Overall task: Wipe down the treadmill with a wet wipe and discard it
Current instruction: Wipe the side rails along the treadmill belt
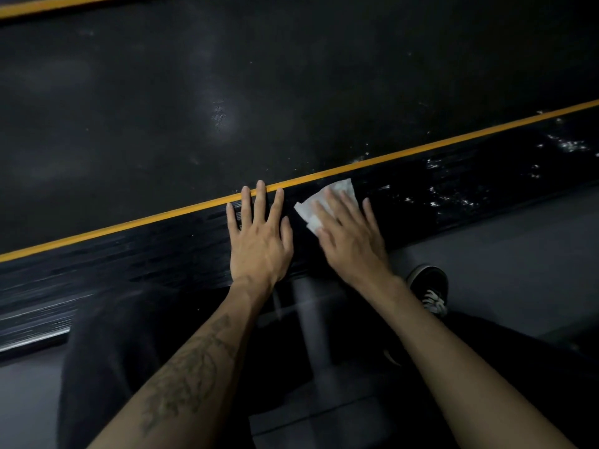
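The treadmill's black side rail (pixel 146 254) runs diagonally across the view, edged by an orange stripe (pixel 421 149), with the dark running belt (pixel 227 92) beyond it. My left hand (pixel 259 234) rests flat on the rail, fingers straight, fingertips reaching the stripe. My right hand (pixel 350 231) presses a white wet wipe (pixel 327 199) flat against the rail just to the right; the wipe sticks out past my fingertips. White specks and streaks mark the rail (pixel 453 192) further right.
Grey floor (pixel 518 254) lies on the near side of the rail. My black shoe with white laces (pixel 429 290) stands on it at right, and my dark-trousered knee (pixel 113 351) is at lower left. A second orange stripe (pixel 48 6) crosses the top left.
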`<state>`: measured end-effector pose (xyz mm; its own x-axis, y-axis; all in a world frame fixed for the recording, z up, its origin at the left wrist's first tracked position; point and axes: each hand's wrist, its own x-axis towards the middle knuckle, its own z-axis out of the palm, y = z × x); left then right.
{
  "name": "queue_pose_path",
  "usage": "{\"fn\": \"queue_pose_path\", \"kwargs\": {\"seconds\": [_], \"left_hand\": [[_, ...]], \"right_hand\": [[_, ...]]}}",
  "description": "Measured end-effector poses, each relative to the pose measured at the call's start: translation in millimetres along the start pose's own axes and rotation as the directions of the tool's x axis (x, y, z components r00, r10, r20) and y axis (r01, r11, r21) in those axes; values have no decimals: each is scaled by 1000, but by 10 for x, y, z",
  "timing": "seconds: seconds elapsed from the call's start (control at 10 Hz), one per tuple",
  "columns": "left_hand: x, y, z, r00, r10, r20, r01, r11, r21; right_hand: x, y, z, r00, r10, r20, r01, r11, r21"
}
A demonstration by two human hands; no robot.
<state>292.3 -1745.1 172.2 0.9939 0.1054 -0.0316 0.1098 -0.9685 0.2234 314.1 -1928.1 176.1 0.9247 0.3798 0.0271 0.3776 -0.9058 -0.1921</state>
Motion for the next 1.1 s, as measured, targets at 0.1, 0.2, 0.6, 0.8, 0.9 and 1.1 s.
{"fn": "queue_pose_path", "kwargs": {"seconds": [0.1, 0.2, 0.6, 0.8, 0.9, 1.1], "left_hand": [[2, 1, -2, 1000, 3, 2, -3, 1000, -1], [-1, 4, -6, 1000, 2, 10, -2, 1000, -2], [0, 21, -26, 1000, -8, 25, 9, 1000, -21], [-2, 16, -24, 1000, -6, 18, 6, 1000, -25], [-2, 18, -23, 1000, -4, 16, 4, 1000, -23], [-12, 19, -5, 1000, 0, 6, 0, 1000, -20]], "right_hand": [[51, 322, -90, 981, 187, -45, -187, 982, 2], [69, 127, -33, 934, 346, -90, -342, 938, 56], [106, 15, 5, 950, 302, -72, -298, 952, 64], [80, 152, -31, 1000, 18, -3, -18, 999, -31], [145, 284, -79, 957, 286, -39, -286, 958, 9], [156, -111, -17, 998, -28, 51, 27, 1000, 15]]}}
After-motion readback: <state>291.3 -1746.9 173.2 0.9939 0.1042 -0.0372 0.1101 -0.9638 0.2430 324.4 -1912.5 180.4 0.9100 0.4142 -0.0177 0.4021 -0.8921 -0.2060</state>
